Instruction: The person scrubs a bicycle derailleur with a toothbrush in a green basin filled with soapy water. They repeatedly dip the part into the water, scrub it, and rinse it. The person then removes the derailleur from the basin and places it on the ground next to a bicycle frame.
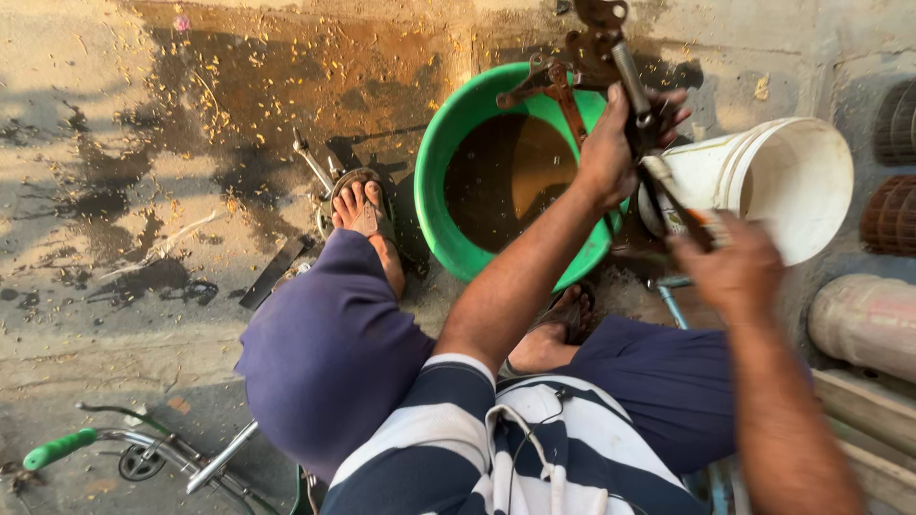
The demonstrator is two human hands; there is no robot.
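Green basin [448,153] of brown water, white bucket [792,181], navy-and-white striped shirt [429,448], green handlebar grip [59,448]

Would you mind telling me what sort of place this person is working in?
Probably an outdoor bicycle repair spot on stained concrete ground. A round green plastic basin of murky water sits there, the left hand grips a rusty metal part, and a green-gripped bicycle handlebar lies nearby.
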